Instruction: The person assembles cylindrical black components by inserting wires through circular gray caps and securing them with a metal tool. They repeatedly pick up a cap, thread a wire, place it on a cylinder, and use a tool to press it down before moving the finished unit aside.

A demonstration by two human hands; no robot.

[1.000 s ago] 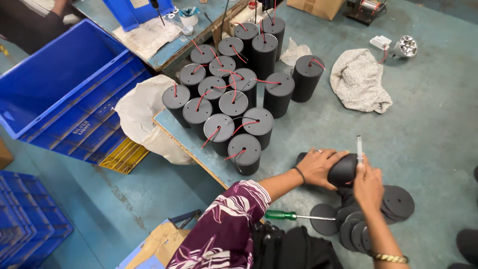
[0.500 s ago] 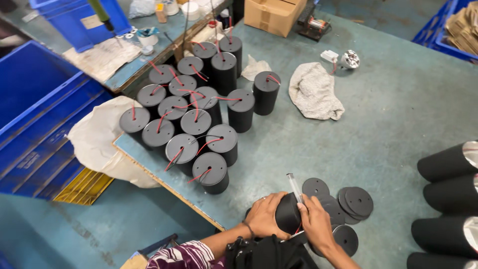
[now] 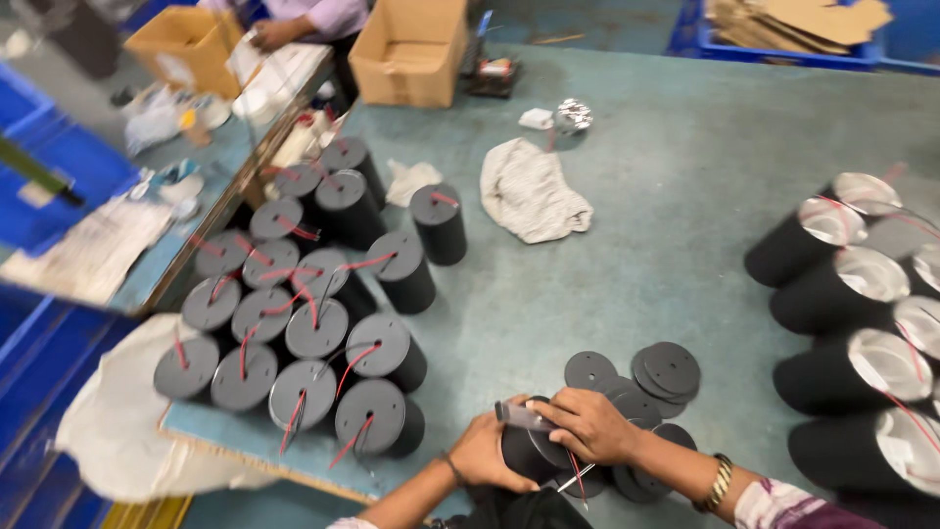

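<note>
At the bottom centre, the left hand (image 3: 485, 453) and the right hand (image 3: 592, 426) meet around a cylinder (image 3: 529, 453), the right hand lying over its top with a small tool (image 3: 524, 417) under the fingers. Just right of and behind the hands, a cluster of flat discs (image 3: 668, 369) lies on the floor (image 3: 666, 225). To the left stands a tight group of upright cylinders (image 3: 313, 323), each with a wire out of its top. At the far right, cylinders lying on their sides (image 3: 847, 333) are stacked. A crumpled cloth (image 3: 534, 191) lies behind, centre; beyond it sits a cardboard box (image 3: 411, 49). A workbench (image 3: 157, 245) runs along the left
</note>
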